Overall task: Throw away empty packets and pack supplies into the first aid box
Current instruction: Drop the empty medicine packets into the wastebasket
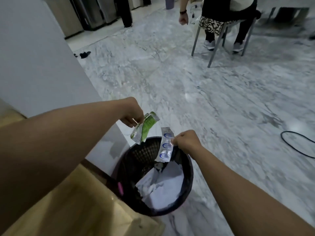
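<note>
My left hand (132, 114) pinches a green and silver packet (144, 127) that hangs over the far rim of a black mesh waste bin (188, 178). My right hand (186, 141) holds a silver strip packet with blue round marks (165, 145) by its edge, dangling above the bin's opening. Crumpled white paper (163, 186) lies inside the bin. No first aid box shows in this view.
A light wooden tabletop (76, 205) lies at the lower left, touching the bin. A white wall corner (39, 65) rises on the left. A seated person on a metal-legged chair (219, 29) is far right, a black cable (296, 147) crosses the marble floor at right.
</note>
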### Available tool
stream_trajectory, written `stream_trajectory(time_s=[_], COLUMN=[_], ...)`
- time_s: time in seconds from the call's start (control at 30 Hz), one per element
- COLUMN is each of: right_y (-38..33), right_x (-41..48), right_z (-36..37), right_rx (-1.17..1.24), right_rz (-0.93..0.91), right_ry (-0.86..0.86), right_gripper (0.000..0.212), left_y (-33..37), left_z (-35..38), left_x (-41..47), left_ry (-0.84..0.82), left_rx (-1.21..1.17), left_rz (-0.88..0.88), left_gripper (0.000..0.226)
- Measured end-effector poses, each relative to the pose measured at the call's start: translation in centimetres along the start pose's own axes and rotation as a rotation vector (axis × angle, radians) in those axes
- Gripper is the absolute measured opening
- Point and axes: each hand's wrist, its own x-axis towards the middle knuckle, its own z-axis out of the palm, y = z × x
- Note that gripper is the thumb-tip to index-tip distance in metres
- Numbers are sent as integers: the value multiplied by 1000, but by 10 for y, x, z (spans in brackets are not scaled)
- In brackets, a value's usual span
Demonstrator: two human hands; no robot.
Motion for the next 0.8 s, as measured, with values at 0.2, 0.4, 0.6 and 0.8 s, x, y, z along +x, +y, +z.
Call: stream_trajectory(time_s=[0.2,0.4,0.6,0.8], right_y=[40,65,61,3], right_x=[30,45,39,1], right_z=[33,51,45,16], right_rx=[-3,-122,-235,-383], right_rz=[123,164,104,-94], right_ry=[-40,-41,-83,6], right_gripper=[19,40,46,32], left_y=[-10,-18,-11,-11], left_z=[29,44,31,2], left_x=[56,78,66,6], left_ry=[-174,-291,-258,47], left_rx=[316,412,503,786], left_rz=[-75,-120,-26,266], left_gripper=[13,18,20,54])
